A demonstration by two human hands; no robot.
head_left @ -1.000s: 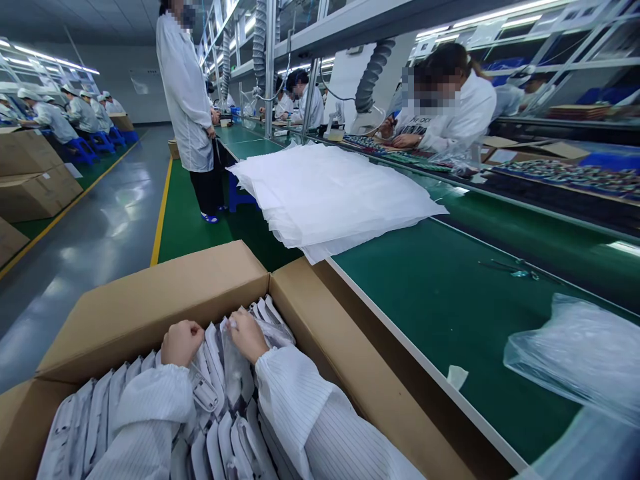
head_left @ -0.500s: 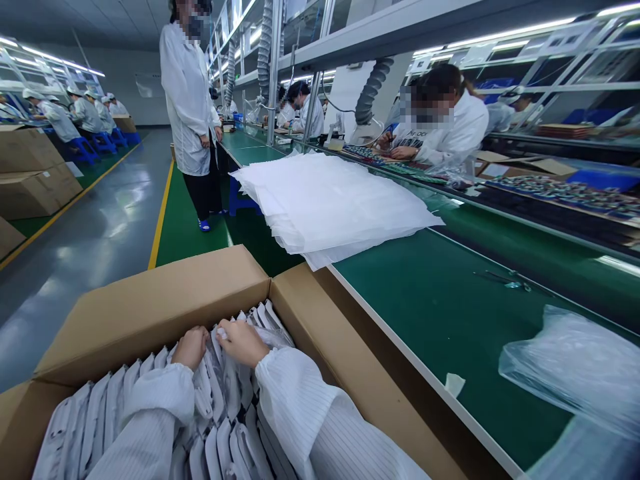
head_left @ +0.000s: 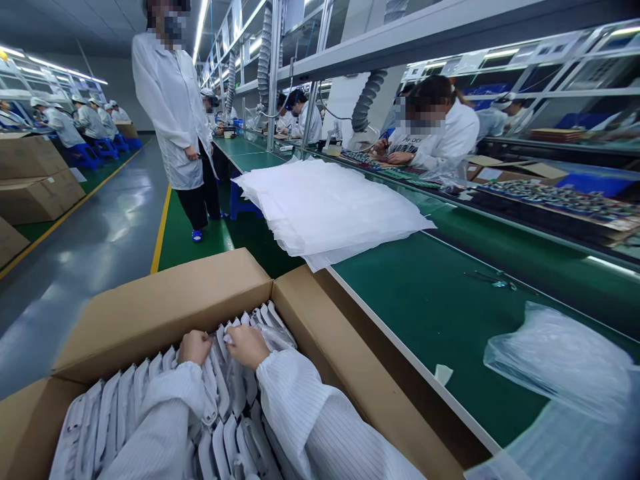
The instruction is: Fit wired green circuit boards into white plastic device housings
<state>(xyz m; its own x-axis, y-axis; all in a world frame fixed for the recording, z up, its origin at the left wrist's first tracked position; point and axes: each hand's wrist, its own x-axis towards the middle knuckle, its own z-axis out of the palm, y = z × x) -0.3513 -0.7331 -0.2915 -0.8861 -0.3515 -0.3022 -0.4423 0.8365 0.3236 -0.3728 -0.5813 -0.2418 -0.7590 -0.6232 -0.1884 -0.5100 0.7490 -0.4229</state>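
Observation:
A cardboard box (head_left: 175,300) stands open below me, filled with rows of white bagged pieces (head_left: 113,413) set on edge. My left hand (head_left: 195,348) is closed at the top of the back row, its fingertips down among the pieces; what it pinches is hidden. Just to its right, my right hand (head_left: 247,345) has its fingers pinched on a bit of clear plastic bag (head_left: 229,338) at the top of the same row. Striped white sleeves cover both wrists and part of the front row.
A stack of white sheets (head_left: 330,207) lies on the green table (head_left: 400,293) beyond the box. Clear plastic bags (head_left: 560,360) lie at the right. One person (head_left: 173,113) stands in the aisle; another (head_left: 440,133) sits working across the line.
The view has shifted slightly. My hands remain over the back row, a little farther apart. The standing person has shifted left in the view.

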